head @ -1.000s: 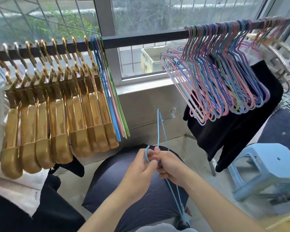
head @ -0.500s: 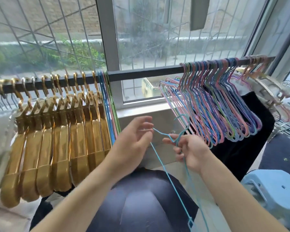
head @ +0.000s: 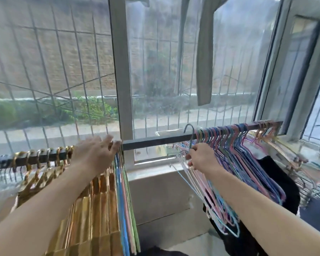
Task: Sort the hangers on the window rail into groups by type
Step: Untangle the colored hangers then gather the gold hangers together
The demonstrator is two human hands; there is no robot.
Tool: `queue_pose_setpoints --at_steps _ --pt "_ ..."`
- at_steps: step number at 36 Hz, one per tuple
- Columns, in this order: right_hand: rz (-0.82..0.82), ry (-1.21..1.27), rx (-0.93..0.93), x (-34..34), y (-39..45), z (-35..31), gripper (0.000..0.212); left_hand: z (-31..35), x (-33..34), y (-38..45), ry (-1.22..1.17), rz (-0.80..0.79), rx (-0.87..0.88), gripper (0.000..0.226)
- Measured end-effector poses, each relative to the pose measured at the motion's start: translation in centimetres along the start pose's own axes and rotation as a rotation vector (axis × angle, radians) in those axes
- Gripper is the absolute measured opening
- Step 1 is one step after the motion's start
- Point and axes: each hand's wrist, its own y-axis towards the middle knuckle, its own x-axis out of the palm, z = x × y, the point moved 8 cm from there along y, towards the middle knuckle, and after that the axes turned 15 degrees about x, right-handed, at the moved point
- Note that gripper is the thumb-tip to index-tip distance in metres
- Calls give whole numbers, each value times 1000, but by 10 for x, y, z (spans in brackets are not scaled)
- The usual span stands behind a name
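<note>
- Just left of the pastel wire hangers (head: 248,154) on the rail (head: 155,141), my right hand (head: 201,159) pinches a blue wire hanger (head: 189,133) below its raised hook.
- I judge it light, springy and tangle-prone; holding the neck suits it.
- My left hand (head: 94,154), fingers straight, rests by the gold hangers (head: 72,200).
- Thin blue coated wire, hook above the bar.

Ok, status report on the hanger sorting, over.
Left hand open on the rail. Right hand grips blue wire hanger, hook above rail. Nothing blocking.
</note>
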Motion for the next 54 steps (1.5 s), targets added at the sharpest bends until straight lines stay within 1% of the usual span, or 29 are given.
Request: queue_pose_setpoints --at_steps 3,6,9,12,16,21,24,27,28,30,32,33,36,40,43,45,48,51,54 --pt "88 -141 6 4 17 -5 16 -5 5 1 -9 -6 6 83" --pt "179 -289 0 2 20 -10 19 -6 8 4 -14 -32 12 86" --pt "184 -386 24 4 22 -8 18 -5 9 7 -33 -43 14 86" --pt "153 -466 66 12 30 2 29 -5 6 7 -37 -49 8 85" --pt "117 -498 57 14 34 9 29 -7 8 9 -44 -54 3 85" --pt "199 -667 1 5 23 -5 18 -9 11 12 -53 -76 3 86" --pt "249 -824 -43 -1 19 -10 26 -9 11 14 -68 -100 8 87" --pt "328 -999 -159 0 7 -20 26 -5 11 15 -88 -132 28 84" --pt "351 -1019 -210 4 1 -25 25 -3 11 16 -98 -148 35 82" --pt "349 -970 -312 21 -13 -40 23 -4 12 15 -120 -187 37 78" --pt "288 -883 -371 42 -27 -56 24 -5 12 16 -153 -211 30 75" --pt "219 -823 -378 54 -34 -62 26 -6 12 15 -164 -216 24 73" --pt "-54 -622 -362 95 -54 -72 30 -10 14 13 -189 -228 0 70" --pt "-339 -464 -279 142 -67 -68 35 -12 16 14 -198 -232 -16 70" --pt "-512 -334 -147 167 -70 -59 36 -13 16 15 -214 -235 -21 69" --pt "-562 -260 -73 174 -74 -55 33 -14 17 14 -224 -238 -27 69" --pt "-581 -231 -60 180 -79 -48 36 -16 17 14 -232 -244 -39 69" --pt "-542 -293 -132 181 -86 -45 40 -15 18 13 -238 -258 -39 67" --pt "-516 -331 -205 182 -90 -45 50 -15 17 13 -246 -262 -48 65"
